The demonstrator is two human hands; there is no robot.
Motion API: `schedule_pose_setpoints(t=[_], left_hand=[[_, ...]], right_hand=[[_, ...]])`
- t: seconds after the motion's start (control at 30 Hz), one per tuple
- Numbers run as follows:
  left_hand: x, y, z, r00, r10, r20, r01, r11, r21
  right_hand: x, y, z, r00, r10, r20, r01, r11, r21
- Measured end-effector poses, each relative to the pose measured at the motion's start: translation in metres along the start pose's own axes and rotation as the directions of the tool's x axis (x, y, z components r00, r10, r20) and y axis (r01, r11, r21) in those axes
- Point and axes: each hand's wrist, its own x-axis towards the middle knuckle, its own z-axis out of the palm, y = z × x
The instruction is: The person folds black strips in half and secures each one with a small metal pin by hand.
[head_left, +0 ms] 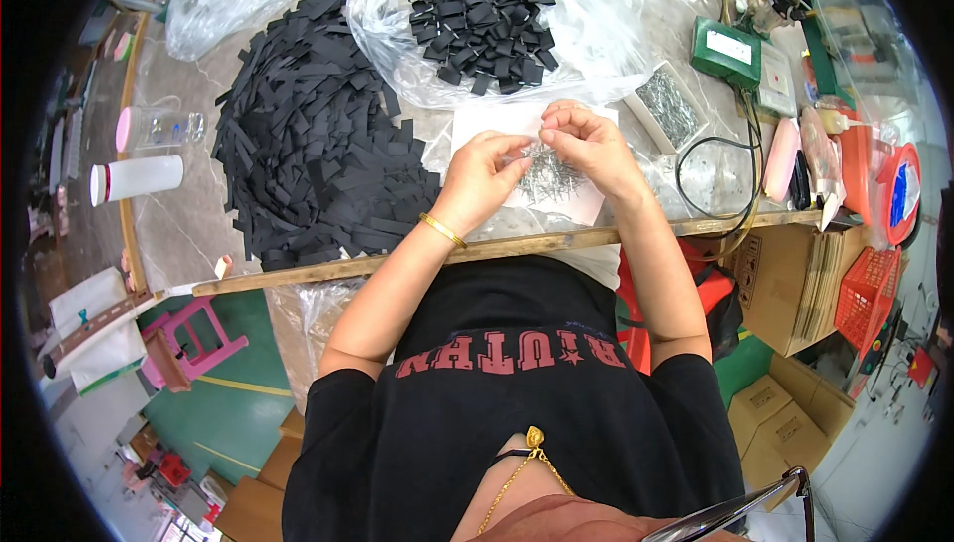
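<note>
Over the metal pieces on white paper, my left hand and right hand curl close together; whether they grip anything, I cannot tell.

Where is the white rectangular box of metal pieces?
In the head view, the open box lies right of centre, between white paper and the green rectangular box.

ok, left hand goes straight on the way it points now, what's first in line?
Most likely the right hand, just ahead and up-right of the left hand. Depth is unclear from this one view, so it might pass above or below.
</note>
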Motion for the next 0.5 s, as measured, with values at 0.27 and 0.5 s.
schedule_pose_setpoints(t=[0.27,0.5], left_hand=[[0.004,0.007,0.002,0.998,-0.06,0.026,0.065,0.943,-0.326],[0.006,0.001,0.003,0.986,-0.131,0.101,0.16,0.916,-0.369]], right_hand=[[-0.005,0.002,0.002,0.997,-0.082,0.008,0.082,0.997,0.007],[-0.011,0.002,0.009,0.996,-0.072,-0.046,0.077,0.99,0.12]])
